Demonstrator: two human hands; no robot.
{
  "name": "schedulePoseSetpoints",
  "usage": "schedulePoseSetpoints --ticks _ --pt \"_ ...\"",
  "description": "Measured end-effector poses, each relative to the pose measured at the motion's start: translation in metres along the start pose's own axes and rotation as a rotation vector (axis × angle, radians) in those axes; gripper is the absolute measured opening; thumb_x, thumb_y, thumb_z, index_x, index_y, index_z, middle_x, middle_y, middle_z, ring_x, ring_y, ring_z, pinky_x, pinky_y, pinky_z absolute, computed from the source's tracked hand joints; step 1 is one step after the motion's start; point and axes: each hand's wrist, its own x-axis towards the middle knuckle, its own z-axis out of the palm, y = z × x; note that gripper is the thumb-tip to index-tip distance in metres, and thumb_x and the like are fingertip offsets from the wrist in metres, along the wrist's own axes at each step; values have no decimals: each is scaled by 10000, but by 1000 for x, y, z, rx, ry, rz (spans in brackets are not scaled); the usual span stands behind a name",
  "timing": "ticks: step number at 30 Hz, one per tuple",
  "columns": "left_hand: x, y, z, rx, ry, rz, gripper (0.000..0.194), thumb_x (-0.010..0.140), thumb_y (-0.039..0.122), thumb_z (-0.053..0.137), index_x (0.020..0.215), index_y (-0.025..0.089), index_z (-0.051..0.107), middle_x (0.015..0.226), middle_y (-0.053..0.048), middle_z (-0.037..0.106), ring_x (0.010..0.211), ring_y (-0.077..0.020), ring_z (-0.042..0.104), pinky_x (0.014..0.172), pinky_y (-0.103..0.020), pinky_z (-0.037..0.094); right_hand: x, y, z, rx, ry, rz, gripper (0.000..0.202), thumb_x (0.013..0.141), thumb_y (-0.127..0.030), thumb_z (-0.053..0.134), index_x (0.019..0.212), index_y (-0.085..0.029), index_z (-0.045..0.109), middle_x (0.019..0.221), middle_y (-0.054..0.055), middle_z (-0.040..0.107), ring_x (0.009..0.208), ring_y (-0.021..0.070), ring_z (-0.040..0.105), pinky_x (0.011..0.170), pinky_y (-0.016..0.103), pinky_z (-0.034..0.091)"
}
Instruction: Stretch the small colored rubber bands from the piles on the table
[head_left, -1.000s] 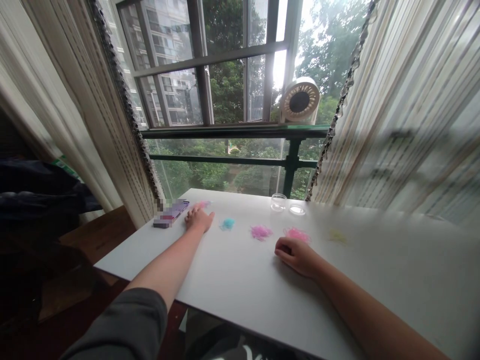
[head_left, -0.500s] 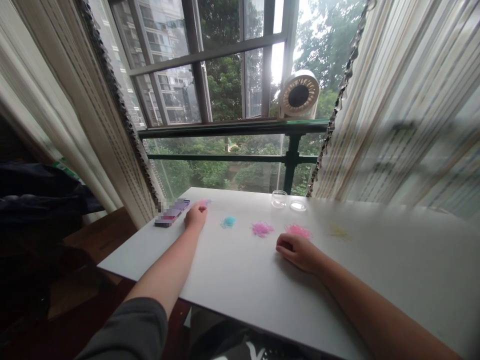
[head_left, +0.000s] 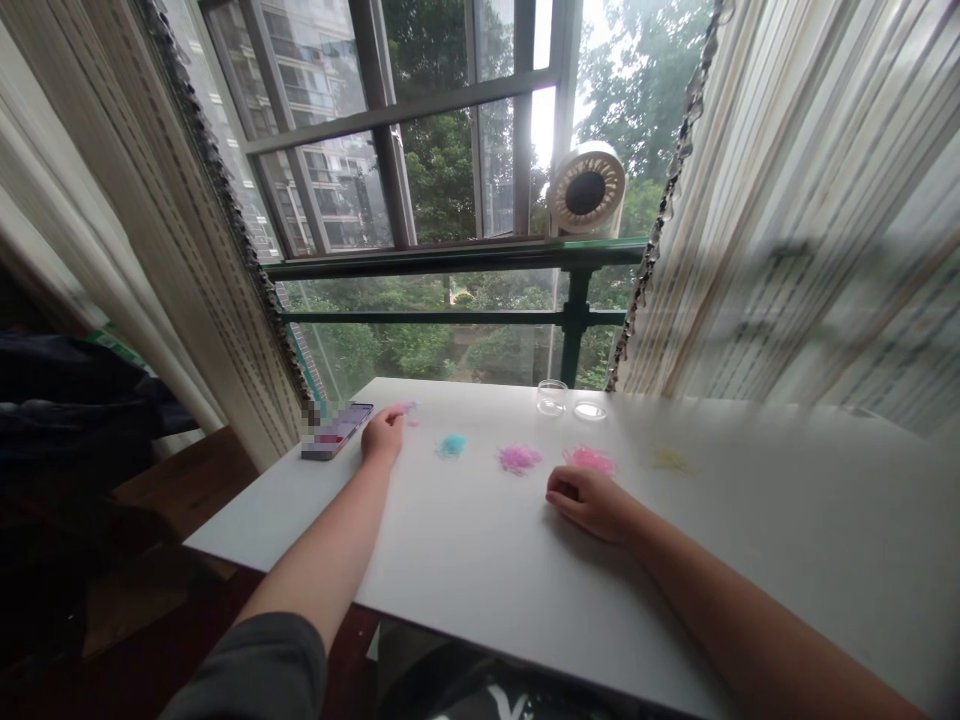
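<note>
My left hand (head_left: 383, 434) reaches to the far left of the white table (head_left: 465, 560). Its fingers are pinched together beside a small pink and lilac pile (head_left: 409, 407); whatever they hold is too small to make out. My right hand (head_left: 589, 500) rests on the table in a loose curl, with nothing visible in it. Just behind it lies a bright pink pile of thin bands or strands (head_left: 591, 459). Between the hands are a turquoise pile (head_left: 451, 446) and a purple-pink pile (head_left: 517, 459). A pale yellow pile (head_left: 671, 459) lies to the right.
A phone (head_left: 337, 432) lies left of my left hand. A clear round container (head_left: 551, 398) and a clear lid or dish (head_left: 590, 410) stand at the table's back. Beyond are a green railing (head_left: 465, 264), a white fan (head_left: 587, 190) and curtains on both sides.
The view has shifted slightly. My left hand has drawn back a little from the far-left pile, and more of that pile shows. My right hand stays in place.
</note>
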Motion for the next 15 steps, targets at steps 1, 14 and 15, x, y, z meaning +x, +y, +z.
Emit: schedulePoseSetpoints --ticks 1,14,15 --pt "0 0 0 -2 -4 4 235 761 251 473 913 223 649 956 -25 672 854 -181 599 724 -254 448 0 0 0 0 -1 -2 132 748 -260 495 710 -156 567 586 -8 544 530 99 446 494 212 300" --pt "0 2 0 10 -43 -26 217 731 245 512 915 222 626 884 -29 685 811 -189 613 691 -264 454 -1 1 1 -3 12 -7 132 753 -263 497 714 -161 570 605 -5 559 542 101 461 503 210 308" --pt "0 2 0 15 -40 -34 219 725 253 521 921 223 615 883 -31 684 810 -192 613 687 -268 454 -1 1 1 0 13 -8 132 752 -262 497 714 -160 571 605 -5 557 543 101 462 504 210 310"
